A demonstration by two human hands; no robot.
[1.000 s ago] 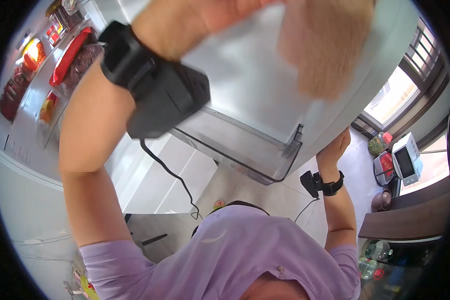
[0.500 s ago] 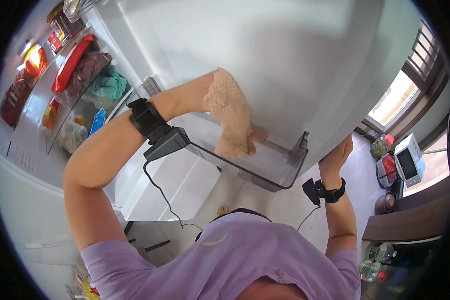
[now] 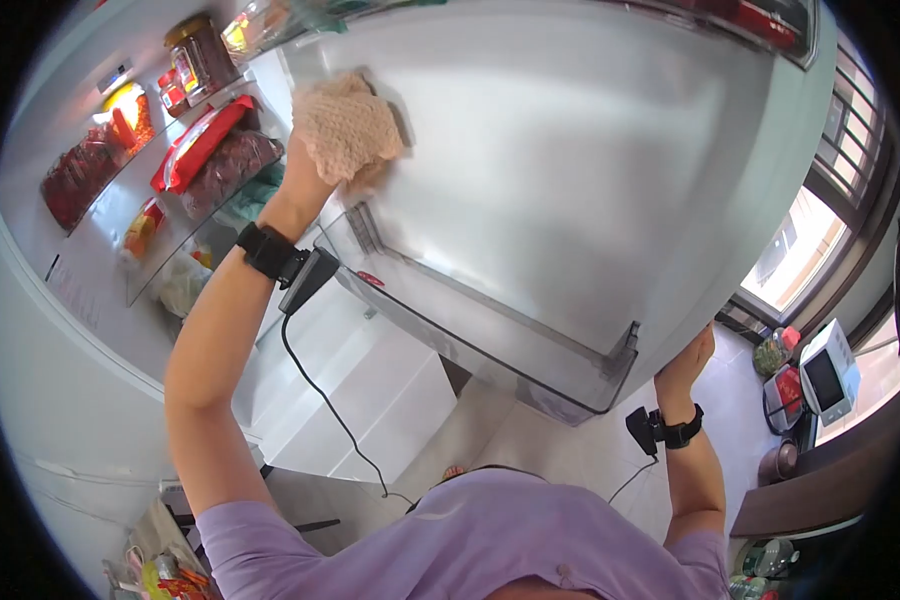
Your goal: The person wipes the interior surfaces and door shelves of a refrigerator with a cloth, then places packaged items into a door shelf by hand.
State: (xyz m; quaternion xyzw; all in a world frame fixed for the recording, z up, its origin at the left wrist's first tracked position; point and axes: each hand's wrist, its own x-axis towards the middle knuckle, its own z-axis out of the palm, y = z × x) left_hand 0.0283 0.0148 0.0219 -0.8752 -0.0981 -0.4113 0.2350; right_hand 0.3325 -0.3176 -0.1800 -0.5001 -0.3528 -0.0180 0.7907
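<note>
My left hand (image 3: 308, 182) presses a beige textured cloth (image 3: 346, 128) against the white inner panel of the refrigerator door (image 3: 580, 190), near its upper left. The cloth covers most of its fingers. Below it, a clear door bin (image 3: 470, 345) runs along the panel, with a small red mark near its left end. On the right, my right hand (image 3: 684, 366) is closed on the door's outer edge, its fingers partly hidden behind that edge.
Refrigerator shelves (image 3: 160, 255) on the left hold a brown jar (image 3: 200, 58), a red packet (image 3: 202, 145) and several bags. White drawers (image 3: 360, 385) stand below. Another door bin (image 3: 760, 22) crosses the top. A small white appliance (image 3: 828, 370) is at right by the window.
My left hand has carried the cloth up and left, from near the bin to the upper left of the door panel. My right hand stays at the door edge. The view has shifted.
</note>
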